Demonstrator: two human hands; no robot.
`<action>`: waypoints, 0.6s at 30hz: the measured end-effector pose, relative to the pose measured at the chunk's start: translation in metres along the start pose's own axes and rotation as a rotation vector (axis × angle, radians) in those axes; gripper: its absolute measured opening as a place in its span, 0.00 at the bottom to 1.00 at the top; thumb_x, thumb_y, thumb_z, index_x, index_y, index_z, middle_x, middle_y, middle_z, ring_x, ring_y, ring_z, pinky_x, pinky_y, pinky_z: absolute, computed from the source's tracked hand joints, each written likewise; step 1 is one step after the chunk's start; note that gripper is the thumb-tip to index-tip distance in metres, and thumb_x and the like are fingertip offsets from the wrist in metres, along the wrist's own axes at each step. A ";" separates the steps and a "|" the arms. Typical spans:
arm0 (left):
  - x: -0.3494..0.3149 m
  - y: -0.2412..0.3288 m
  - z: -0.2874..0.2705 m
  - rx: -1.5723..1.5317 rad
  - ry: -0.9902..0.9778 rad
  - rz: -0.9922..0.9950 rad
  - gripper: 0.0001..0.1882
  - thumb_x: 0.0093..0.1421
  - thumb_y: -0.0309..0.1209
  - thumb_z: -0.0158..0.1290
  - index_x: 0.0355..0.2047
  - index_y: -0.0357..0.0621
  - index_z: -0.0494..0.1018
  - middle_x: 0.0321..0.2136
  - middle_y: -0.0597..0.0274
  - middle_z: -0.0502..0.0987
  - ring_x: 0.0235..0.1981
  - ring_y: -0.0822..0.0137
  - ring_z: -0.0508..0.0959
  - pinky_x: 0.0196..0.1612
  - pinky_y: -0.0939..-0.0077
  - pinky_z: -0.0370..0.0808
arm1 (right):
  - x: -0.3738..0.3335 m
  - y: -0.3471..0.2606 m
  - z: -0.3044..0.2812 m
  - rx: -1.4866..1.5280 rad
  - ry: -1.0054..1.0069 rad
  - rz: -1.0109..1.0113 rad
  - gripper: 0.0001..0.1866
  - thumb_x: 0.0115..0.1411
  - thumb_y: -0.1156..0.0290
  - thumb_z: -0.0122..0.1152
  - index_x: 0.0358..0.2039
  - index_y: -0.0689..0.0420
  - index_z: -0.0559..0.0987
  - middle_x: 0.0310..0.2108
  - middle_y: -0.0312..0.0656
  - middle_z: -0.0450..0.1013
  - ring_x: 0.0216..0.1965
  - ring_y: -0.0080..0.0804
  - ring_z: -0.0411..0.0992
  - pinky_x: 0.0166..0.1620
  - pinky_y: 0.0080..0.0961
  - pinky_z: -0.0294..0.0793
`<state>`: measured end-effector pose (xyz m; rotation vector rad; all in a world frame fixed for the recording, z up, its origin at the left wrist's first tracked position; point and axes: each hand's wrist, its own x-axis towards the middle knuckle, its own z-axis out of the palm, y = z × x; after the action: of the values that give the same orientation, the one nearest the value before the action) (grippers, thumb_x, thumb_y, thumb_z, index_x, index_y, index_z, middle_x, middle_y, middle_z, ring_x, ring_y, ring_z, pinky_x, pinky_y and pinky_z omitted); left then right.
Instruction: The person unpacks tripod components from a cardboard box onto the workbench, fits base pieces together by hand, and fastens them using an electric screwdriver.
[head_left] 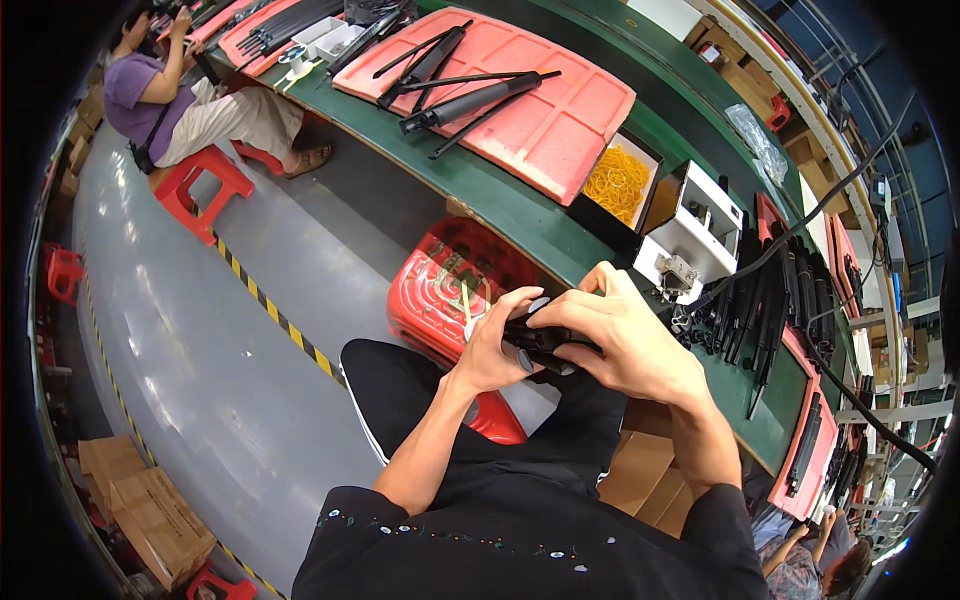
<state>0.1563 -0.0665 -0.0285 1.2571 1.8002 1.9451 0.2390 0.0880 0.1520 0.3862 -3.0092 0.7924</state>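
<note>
Above my lap, a black part is gripped between both hands, and its exact kind is hidden by the fingers. My left hand is closed around its left side, the thumb and fingers curled against it. From the right, my right hand pinches the same part with thumb and fingertips. A pale thin strip shows beside the left fingers. Past the right hand, on the green bench, stands a white open box-shaped fixture with a metal clamp at its front.
Folded black rod assemblies lie on a pink tray. Yellow rubber bands fill a box beside it. Many black rods and a black cable are at right. A red stool stands under the bench edge. A seated person works far left.
</note>
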 end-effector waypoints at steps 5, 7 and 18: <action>0.001 0.000 -0.009 -0.094 -0.036 -0.079 0.52 0.38 0.24 0.75 0.65 0.46 0.64 0.49 0.54 0.78 0.51 0.59 0.80 0.56 0.67 0.76 | 0.010 0.008 -0.001 -0.077 -0.049 -0.117 0.28 0.48 0.73 0.75 0.52 0.47 0.80 0.38 0.29 0.78 0.40 0.37 0.66 0.49 0.33 0.66; 0.001 -0.001 -0.012 -0.115 -0.082 -0.117 0.53 0.39 0.24 0.75 0.67 0.48 0.63 0.48 0.56 0.78 0.50 0.60 0.80 0.56 0.68 0.76 | 0.012 0.012 -0.002 -0.056 -0.068 -0.121 0.28 0.48 0.73 0.75 0.52 0.47 0.80 0.38 0.29 0.78 0.40 0.37 0.66 0.50 0.34 0.66; 0.003 -0.002 -0.017 -0.210 -0.123 -0.158 0.54 0.41 0.23 0.74 0.68 0.47 0.60 0.48 0.56 0.78 0.50 0.62 0.80 0.55 0.67 0.76 | 0.006 0.020 0.010 -0.066 0.063 -0.096 0.22 0.50 0.69 0.74 0.47 0.51 0.80 0.43 0.35 0.73 0.43 0.39 0.66 0.48 0.36 0.66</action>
<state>0.1415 -0.0764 -0.0271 1.1054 1.5413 1.8706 0.2288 0.0984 0.1345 0.4902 -2.9245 0.6832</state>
